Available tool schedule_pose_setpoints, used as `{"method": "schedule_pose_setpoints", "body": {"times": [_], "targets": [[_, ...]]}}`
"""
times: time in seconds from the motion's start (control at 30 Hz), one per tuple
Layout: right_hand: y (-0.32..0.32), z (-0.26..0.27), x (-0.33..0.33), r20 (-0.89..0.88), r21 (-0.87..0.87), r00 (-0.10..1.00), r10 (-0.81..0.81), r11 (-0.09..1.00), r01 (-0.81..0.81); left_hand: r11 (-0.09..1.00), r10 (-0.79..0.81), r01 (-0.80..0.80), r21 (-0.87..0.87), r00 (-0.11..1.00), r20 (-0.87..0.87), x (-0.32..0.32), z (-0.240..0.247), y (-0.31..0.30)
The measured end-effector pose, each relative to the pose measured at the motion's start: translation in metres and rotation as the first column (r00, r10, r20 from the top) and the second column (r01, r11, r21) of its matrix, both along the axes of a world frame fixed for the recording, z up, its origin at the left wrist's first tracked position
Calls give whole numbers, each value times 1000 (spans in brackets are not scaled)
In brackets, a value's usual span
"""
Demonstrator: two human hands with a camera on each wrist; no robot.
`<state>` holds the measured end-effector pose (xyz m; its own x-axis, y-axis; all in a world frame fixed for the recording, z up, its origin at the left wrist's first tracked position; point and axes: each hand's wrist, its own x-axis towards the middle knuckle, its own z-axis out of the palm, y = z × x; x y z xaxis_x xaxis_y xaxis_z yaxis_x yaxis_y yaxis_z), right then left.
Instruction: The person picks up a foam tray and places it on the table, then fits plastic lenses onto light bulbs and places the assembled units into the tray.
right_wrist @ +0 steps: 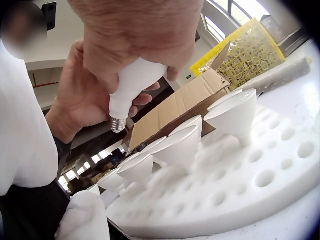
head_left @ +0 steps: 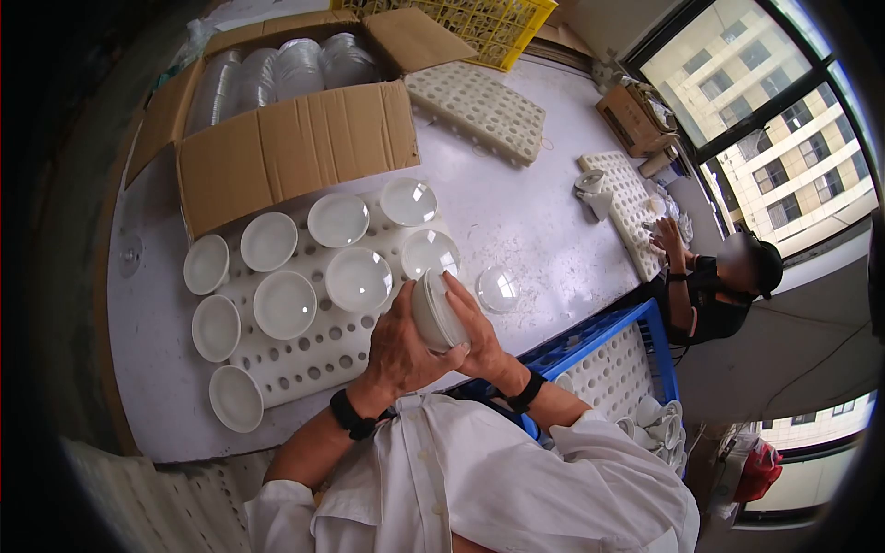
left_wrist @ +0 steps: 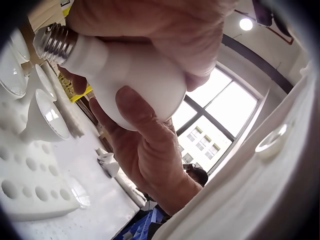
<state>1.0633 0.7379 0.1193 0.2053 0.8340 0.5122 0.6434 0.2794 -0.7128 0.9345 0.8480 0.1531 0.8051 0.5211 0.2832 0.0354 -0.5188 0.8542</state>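
Observation:
Both hands hold one white light bulb (head_left: 437,311) close in front of the shirt. Its silver screw base shows in both wrist views, pointing away from the palms. My left hand (head_left: 402,352) grips it from the left, and my right hand (head_left: 479,334) wraps its other side, thumb lying across the white body in the left wrist view. Just ahead, a white foam tray (right_wrist: 235,212) with round holes carries several white cone-shaped lamp bodies (head_left: 284,304), wide ends up. A clear dome cover (head_left: 499,288) lies on the table, right of the tray.
An open cardboard box (head_left: 300,161) with stacked clear covers (head_left: 300,69) stands behind the tray. Farther back are foam boards (head_left: 479,106) and a yellow crate (head_left: 512,37). A blue crate (head_left: 656,346) sits at the right, near another person (head_left: 705,295) working at the table.

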Motion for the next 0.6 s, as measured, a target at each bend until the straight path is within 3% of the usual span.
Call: {"method": "schedule_pose_setpoints", "body": {"times": [0.1,0.2,0.27,0.6], "targets": [[0,0,0,-3,-3,1000,-2,1000,2,1000,-3,3,1,1000,19,-1,-2,3],[2,2,-2,-4,16,1000,24,1000,-24,989,-92,91,-116,996,-11,-5,-1,12],[2,2,-3,-7,38,998,55,998,-54,848,-224,178,-500,974,-34,-5,7,22],[1,4,-1,98,24,991,94,995,-97,848,-243,285,-448,958,149,-9,-8,24]]}}
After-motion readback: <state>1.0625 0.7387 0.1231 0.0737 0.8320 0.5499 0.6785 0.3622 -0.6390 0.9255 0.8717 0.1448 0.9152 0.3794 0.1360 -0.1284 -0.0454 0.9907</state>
